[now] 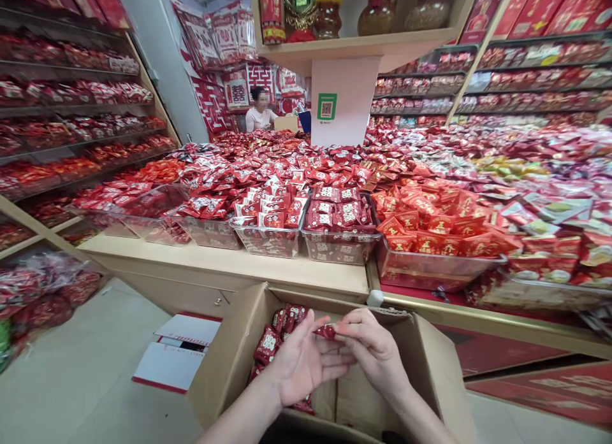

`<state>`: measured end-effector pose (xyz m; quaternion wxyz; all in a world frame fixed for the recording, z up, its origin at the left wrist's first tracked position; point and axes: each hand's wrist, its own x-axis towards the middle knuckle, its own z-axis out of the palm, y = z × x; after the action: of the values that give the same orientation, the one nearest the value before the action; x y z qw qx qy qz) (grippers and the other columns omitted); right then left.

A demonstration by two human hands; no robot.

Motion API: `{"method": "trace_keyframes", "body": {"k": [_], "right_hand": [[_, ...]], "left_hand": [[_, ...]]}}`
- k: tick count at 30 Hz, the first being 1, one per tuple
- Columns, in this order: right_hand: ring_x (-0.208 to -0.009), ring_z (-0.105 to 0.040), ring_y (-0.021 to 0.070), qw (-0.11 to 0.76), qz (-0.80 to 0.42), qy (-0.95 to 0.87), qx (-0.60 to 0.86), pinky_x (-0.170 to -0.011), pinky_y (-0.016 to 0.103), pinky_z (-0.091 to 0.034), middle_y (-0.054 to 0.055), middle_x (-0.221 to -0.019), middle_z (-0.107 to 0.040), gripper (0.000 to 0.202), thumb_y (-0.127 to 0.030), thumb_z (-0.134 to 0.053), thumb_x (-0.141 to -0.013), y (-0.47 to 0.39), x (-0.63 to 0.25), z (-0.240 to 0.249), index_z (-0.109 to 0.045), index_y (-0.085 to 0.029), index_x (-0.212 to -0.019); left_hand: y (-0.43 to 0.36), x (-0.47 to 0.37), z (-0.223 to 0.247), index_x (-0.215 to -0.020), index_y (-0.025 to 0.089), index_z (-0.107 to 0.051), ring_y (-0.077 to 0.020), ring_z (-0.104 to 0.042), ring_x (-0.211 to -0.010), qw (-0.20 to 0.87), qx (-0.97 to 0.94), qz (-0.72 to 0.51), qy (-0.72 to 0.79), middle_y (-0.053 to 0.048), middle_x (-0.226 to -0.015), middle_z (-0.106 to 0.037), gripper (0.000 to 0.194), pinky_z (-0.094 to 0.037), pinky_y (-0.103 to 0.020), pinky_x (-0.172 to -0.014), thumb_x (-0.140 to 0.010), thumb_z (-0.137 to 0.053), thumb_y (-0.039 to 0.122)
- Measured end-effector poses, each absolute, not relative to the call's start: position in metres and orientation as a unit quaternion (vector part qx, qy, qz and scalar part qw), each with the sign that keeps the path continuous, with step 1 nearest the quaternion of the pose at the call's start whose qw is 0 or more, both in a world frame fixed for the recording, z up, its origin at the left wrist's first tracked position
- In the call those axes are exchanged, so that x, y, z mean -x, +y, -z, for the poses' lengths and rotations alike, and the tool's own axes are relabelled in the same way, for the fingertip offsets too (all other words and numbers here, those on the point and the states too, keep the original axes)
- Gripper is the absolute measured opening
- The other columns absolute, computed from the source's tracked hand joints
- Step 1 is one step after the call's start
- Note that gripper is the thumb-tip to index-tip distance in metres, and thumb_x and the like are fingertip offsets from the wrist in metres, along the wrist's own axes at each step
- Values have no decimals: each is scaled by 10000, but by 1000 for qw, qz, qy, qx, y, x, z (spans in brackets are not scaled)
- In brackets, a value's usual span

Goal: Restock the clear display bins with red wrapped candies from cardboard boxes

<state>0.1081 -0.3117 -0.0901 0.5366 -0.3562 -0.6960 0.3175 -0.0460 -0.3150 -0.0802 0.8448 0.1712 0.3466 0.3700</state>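
Over an open cardboard box (433,367), my right hand (375,345) pinches a small dark red candy packet (326,330) between thumb and fingertips. My left hand (303,364) is beside it, palm turned up and fingers stretched out. The left thumb and index finger come close to the packet; whether they touch it I cannot tell. Dark red candy packets (266,346) with white print lie in the left part of the box, partly hidden by my left hand and forearm. Bare cardboard shows at the bottom right of the box.
Clear plastic bins, one with dark red packets (329,208), another with orange-red packets (430,224), line the counter (287,265) behind the box. A white-and-red carton (167,367) lies on the floor at left. Stocked shelves (71,100) flank the counter; a person (261,116) is behind it.
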Motion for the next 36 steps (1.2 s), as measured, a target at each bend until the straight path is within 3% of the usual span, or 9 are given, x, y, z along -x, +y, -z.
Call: {"method": "trace_keyframes", "body": {"k": [4,7,11,14,18,24,28,32,36], "right_hand": [[-1052,-444,227,510,-198,-763,344,-881,448,-382,28,-1109,-551,289,-110,-580,-728,-319,-106,86,-667,-346,-871],[-1107,-427,244,540,-271,-692,395,-892,442,-388,59,-1195,-479,200,-151,-546,-752,-325,-103,83,-654,-281,-858],[-816,-568,182,576,-513,-467,433,-629,325,-513,66,-961,-571,340,-276,-595,-740,-321,-95,80,-487,-253,-1061],[-639,-552,129,559,-598,-401,411,-545,277,-504,11,-769,-577,282,-310,-656,-685,-313,-93,79,-514,-204,-904],[-567,-518,98,561,-573,-428,417,-559,260,-492,-9,-662,-554,195,-309,-654,-691,-309,-98,79,-538,-177,-775],[-671,-540,126,513,-623,-449,383,-546,264,-514,25,-843,-576,376,-286,-682,-659,-313,-101,81,-487,-212,-972],[-608,-524,111,457,-643,-482,381,-529,257,-490,6,-797,-570,352,-316,-656,-684,-315,-106,85,-488,-214,-976],[-589,-528,116,386,-568,-578,441,-540,231,-435,0,-660,-588,206,-371,-579,-743,-311,-112,86,-573,-168,-780],[-598,-557,136,356,-438,-683,464,-562,239,-431,9,-643,-630,192,-346,-541,-761,-290,-122,58,-615,-176,-711]], "left_hand": [[-304,40,66,-1020,193,-484,-99,-617,-755,790,-151,-493,332,-12,-899,-632,304,-471,-221,-713,-743,-601,149],[-297,37,54,-1034,201,-462,-158,-599,-920,756,-209,-536,312,-41,-999,-625,324,-458,-295,-818,-747,-594,128],[-299,33,45,-1028,199,-469,-189,-563,-1013,739,-251,-553,292,-59,-1082,-602,309,-413,-342,-895,-752,-602,160],[-302,31,44,-1050,202,-477,-187,-546,-1039,735,-260,-553,295,-59,-1083,-605,340,-387,-341,-922,-741,-617,168],[-301,34,47,-1023,172,-521,-162,-583,-951,732,-267,-528,338,-58,-1037,-627,366,-397,-304,-902,-688,-664,144],[-302,39,56,-960,159,-531,-145,-607,-841,727,-258,-519,367,-52,-958,-647,359,-457,-262,-785,-645,-703,160],[-308,43,66,-988,168,-512,-121,-603,-791,730,-285,-497,372,-39,-897,-645,350,-465,-231,-730,-681,-679,183],[-311,46,71,-1005,176,-532,-122,-582,-823,695,-367,-478,392,-38,-936,-629,377,-455,-231,-757,-664,-692,194],[-306,56,73,-1080,216,-502,-157,-586,-833,664,-407,-461,426,-53,-1020,-599,408,-480,-271,-702,-713,-629,341]]}}
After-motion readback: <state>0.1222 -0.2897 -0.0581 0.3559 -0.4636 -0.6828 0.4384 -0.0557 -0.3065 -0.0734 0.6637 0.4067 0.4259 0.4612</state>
